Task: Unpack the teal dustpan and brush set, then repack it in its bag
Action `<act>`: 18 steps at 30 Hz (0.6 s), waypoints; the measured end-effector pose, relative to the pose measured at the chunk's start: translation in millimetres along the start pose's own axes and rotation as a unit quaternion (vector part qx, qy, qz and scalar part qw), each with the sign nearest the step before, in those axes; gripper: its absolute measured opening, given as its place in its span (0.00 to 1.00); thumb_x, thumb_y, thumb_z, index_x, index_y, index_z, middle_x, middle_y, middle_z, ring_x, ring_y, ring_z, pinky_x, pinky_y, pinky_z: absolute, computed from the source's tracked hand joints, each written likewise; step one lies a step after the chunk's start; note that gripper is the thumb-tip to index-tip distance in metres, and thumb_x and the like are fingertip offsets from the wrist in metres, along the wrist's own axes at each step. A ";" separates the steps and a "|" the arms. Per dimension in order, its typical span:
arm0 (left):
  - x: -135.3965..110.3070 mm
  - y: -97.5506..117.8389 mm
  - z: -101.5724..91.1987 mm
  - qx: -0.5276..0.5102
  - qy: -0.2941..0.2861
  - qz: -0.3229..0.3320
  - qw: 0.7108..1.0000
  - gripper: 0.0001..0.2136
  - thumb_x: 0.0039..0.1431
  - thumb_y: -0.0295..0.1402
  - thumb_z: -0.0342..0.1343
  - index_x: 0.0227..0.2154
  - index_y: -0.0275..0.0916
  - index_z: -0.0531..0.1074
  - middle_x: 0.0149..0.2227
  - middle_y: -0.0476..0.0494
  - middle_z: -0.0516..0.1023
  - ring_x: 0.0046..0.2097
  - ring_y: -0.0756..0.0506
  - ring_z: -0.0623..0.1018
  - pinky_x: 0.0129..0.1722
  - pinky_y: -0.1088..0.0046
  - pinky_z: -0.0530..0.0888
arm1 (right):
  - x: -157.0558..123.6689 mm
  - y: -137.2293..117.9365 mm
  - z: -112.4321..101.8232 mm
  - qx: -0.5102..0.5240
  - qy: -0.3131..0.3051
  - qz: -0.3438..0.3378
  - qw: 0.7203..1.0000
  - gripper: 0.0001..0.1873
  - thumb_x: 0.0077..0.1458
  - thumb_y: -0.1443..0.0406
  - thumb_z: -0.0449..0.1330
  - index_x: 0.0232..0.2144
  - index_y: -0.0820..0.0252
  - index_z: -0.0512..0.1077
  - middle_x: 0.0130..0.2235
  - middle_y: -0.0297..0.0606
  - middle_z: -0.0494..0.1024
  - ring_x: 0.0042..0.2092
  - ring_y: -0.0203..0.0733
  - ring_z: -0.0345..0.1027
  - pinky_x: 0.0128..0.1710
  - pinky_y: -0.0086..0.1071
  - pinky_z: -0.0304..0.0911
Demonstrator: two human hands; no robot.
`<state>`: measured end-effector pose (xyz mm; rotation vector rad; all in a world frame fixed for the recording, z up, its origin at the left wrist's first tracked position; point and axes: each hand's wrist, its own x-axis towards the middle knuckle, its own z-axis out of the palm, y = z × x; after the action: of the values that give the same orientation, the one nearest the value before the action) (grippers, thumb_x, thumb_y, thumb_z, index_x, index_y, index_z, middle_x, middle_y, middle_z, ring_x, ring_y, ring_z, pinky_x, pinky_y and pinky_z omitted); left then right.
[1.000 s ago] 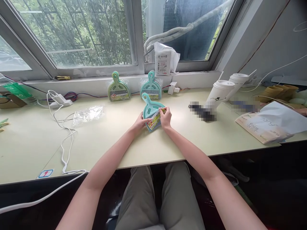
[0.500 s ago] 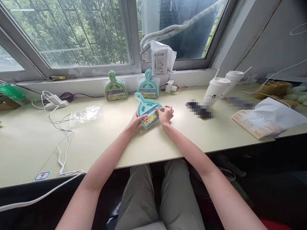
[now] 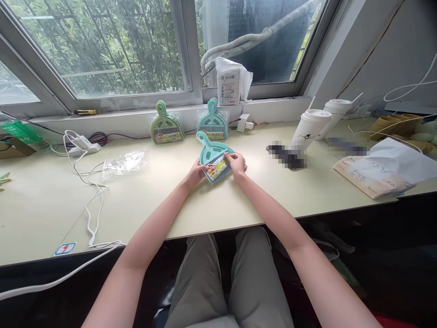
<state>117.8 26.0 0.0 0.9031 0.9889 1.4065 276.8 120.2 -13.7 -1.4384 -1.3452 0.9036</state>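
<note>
While a lidded white cup (image 3: 310, 127) and a second cup (image 3: 337, 107), each with a straw, stand beyond and to the right of the right hand (image 3: 237, 165), their lids hide what is inside. Farther right of that hand lies a soft packet (image 3: 372, 180) marked "Face", its contents out of sight. Well to the left of the left hand (image 3: 195, 175), a crumpled clear plastic wrapper (image 3: 124, 165) lies on the desk (image 3: 136, 205). Beyond both hands, a green dustpan set (image 3: 166, 119) and a teal dustpan set (image 3: 213, 119) stand in clear wrapping, each with a brush inside. Between the hands is a turquoise dustpan (image 3: 211, 149), tilted, with a brush and a printed label (image 3: 218, 167) across it; whether it touches the desk, I cannot tell. The left hand is partly closed on its left edge, thumb in front. The right hand pinches by the label's upper right corner, its other fingers curled at the dustpan's right side.
</note>
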 end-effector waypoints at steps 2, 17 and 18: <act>-0.8 0.2 1.0 0.006 -0.008 0.010 1.000 0.30 0.44 0.27 0.62 0.54 0.38 0.64 0.45 0.41 0.79 0.43 0.44 0.80 0.44 0.67 0.78 | 1.4 1.4 0.7 -0.005 -0.002 0.001 1.000 0.16 0.50 0.50 0.65 0.27 0.55 0.73 0.54 0.35 0.76 0.57 0.48 0.64 0.63 0.49 0.46; 6.6 6.2 -9.8 0.007 0.059 0.080 0.995 0.26 0.40 0.29 0.62 0.46 0.37 0.66 0.48 0.40 0.78 0.50 0.40 0.78 0.50 0.64 0.77 | -21.0 -16.8 -1.8 0.334 -0.179 0.045 0.924 0.26 0.54 0.63 0.63 0.53 0.51 0.60 0.56 0.41 0.74 0.53 0.41 0.73 0.54 0.41 0.70; 7.0 7.9 -11.5 0.007 0.063 0.081 0.995 0.26 0.39 0.29 0.62 0.46 0.37 0.66 0.48 0.39 0.78 0.51 0.39 0.78 0.51 0.63 0.77 | -23.1 -18.0 -0.4 0.358 -0.227 0.069 0.903 0.20 0.55 0.66 0.62 0.49 0.53 0.63 0.50 0.39 0.77 0.48 0.41 0.75 0.52 0.40 0.72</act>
<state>103.9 32.1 3.3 0.9322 1.0392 1.6112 268.9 96.6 1.7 -0.7692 -1.0462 1.6930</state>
